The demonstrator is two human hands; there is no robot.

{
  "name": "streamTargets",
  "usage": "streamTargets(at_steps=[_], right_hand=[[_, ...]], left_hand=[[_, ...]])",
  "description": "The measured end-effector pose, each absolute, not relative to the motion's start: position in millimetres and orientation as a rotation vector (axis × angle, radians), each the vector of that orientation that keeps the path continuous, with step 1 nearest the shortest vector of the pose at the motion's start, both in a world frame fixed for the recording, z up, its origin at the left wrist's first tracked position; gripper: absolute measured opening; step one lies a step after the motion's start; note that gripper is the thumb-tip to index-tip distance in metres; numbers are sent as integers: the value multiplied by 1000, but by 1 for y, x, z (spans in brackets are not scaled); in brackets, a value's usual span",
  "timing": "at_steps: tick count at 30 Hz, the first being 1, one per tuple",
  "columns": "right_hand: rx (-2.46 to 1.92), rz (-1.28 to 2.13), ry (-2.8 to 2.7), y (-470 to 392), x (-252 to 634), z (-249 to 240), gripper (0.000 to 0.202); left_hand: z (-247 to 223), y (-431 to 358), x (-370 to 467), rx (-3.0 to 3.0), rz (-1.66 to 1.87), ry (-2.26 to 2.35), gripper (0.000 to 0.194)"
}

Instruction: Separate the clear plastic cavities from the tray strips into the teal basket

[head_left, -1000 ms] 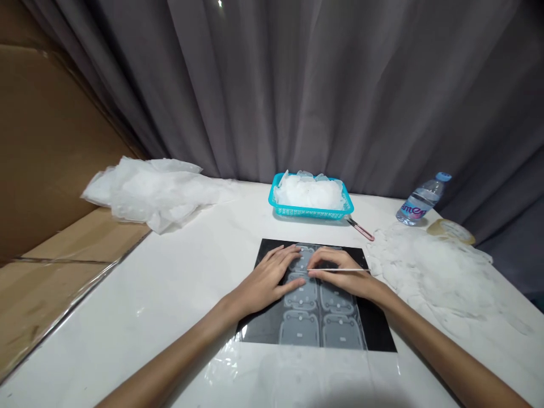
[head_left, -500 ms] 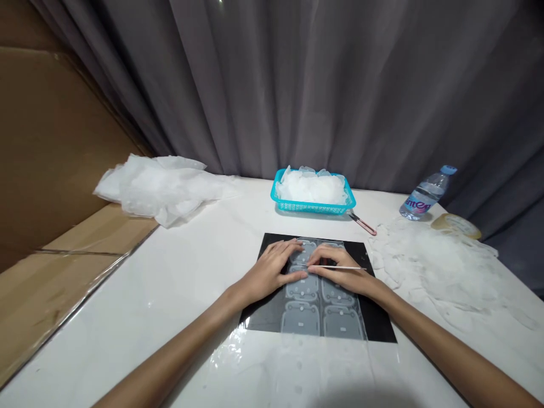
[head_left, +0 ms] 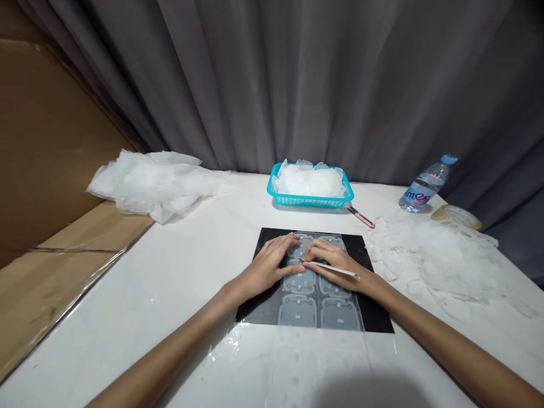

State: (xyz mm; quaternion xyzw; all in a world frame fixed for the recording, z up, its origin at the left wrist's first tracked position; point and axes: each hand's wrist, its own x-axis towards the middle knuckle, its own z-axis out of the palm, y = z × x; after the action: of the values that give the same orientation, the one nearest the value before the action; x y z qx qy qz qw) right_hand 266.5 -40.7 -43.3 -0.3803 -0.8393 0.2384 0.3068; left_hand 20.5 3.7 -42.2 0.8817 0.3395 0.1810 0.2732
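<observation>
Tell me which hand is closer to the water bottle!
Right. The right hand is in front of the water bottle and to its left; the left hand is farther left, on the right hand's other side.

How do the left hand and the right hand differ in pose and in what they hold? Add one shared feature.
The left hand lies with fingers spread, while the right hand has its fingers curled together.
The right hand holds a thin white stick; the left hand grips no tool.
Both are bare, over the black mat.
</observation>
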Motion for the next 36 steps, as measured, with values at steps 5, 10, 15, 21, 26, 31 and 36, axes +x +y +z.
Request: streamTargets(at_steps=[5,10,15,21,26,31,36], right_hand=[[-1000,611,-2256,-44,273,-37,18],[-968,466,-2311,-45,267,-34,20],[-1006,130,-2415,-43,258,-51,20],[-966,14,-2420,-38,257,-66,22],[-1253,40,-1766,20,296,-21,34],[-1330,86,-1662,45,315,11,29],[-1181,627,-1932,22,296,23,24]], left_hand=[[-44,4,19,2380,474,908,51],[-44,6,17,2345,440,893,60],[-39,4,16,2261,378,934,72],[-39,5,19,2247,297,993,91],[-39,8,21,2250,168,977,96],[-34,6,15,2215,175,961,94],[-34,1,13,2036,417,964,91]])
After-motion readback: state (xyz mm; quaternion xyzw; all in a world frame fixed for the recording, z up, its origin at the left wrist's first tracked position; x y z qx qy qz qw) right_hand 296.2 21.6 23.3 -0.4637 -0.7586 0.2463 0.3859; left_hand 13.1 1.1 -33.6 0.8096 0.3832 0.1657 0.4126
